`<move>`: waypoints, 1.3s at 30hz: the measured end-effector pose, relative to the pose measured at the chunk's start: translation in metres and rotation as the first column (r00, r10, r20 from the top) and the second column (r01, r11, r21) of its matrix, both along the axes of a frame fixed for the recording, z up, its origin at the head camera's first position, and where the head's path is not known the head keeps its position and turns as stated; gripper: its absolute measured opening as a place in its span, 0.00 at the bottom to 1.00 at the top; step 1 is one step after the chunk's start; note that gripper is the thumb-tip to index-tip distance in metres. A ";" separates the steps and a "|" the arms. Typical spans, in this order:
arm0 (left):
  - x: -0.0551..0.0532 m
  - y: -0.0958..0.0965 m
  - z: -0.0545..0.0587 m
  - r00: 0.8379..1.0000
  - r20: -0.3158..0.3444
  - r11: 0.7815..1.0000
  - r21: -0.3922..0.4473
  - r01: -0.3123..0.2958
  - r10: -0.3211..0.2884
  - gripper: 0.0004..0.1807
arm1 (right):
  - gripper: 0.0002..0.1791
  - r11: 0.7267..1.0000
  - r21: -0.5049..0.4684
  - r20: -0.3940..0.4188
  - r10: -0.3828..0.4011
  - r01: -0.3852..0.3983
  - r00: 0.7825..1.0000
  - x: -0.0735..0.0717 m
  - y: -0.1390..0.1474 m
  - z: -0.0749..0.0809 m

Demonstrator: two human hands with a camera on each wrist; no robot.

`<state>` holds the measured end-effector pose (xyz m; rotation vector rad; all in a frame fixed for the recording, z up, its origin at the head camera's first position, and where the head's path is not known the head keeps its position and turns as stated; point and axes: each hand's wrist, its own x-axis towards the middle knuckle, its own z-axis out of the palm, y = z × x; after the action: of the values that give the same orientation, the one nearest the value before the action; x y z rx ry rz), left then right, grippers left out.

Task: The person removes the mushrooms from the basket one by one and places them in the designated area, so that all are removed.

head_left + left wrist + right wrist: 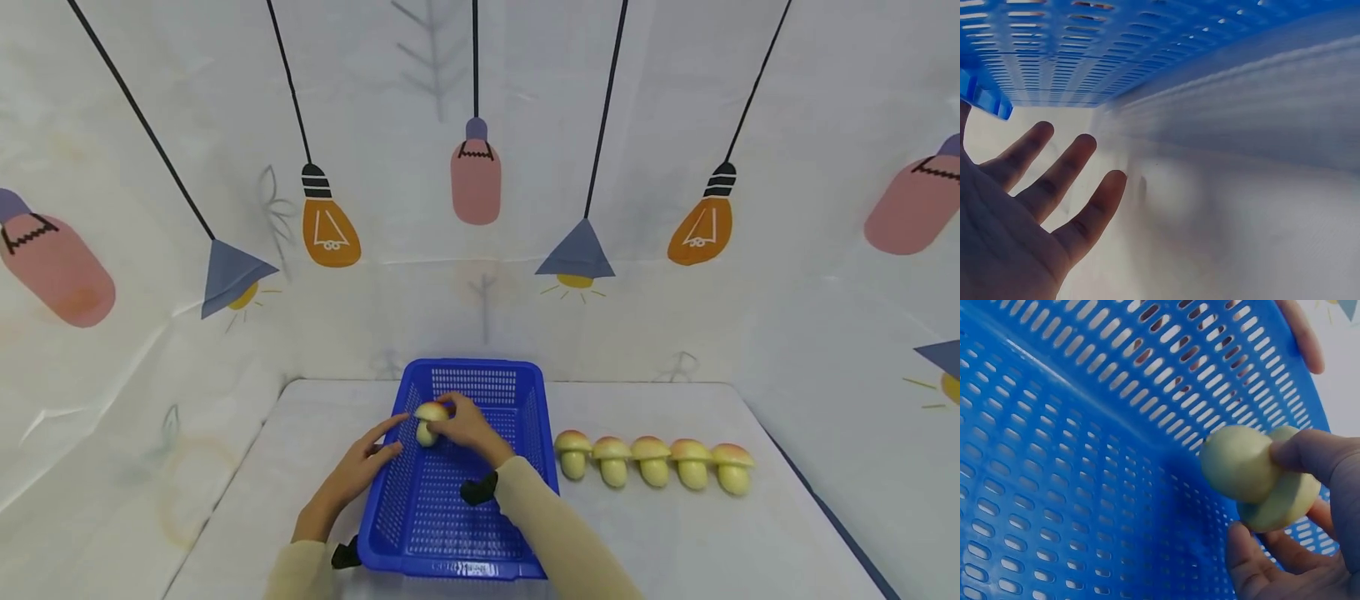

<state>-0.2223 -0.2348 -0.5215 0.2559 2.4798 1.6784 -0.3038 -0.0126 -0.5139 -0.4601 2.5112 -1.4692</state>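
Note:
In the head view my right hand point(467, 425) grips a toy mushroom point(427, 429) inside the blue plastic basket point(450, 567), near its left wall. The right wrist view shows the thumb and fingers around the mushroom point(1241, 464), its pale rounded stem pointing away from the palm. My left hand point(356, 471) is at the basket's left rim, its fingertips at the edge. Seen from the left wrist, the left hand point(1029, 212) has its fingers spread outside the slotted basket wall point(1054, 56) and holds nothing.
Several more mushrooms point(652, 461), yellow with orange-tinged caps, stand in a row right of the basket. They rest on a white table point(750, 550). Behind it rises a white backdrop point(420, 308) printed with lamps and bulbs.

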 end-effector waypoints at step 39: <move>0.008 -0.008 -0.008 0.986 -0.164 1.000 -0.022 0.003 -0.006 0.31 | 0.30 0.964 -0.253 -0.065 0.060 -0.075 0.996 0.068 0.114 0.067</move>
<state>-0.2145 -0.2426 -0.5293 0.4127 2.6093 1.6918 -0.2360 0.1016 -0.4472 -0.6309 2.3294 -1.7854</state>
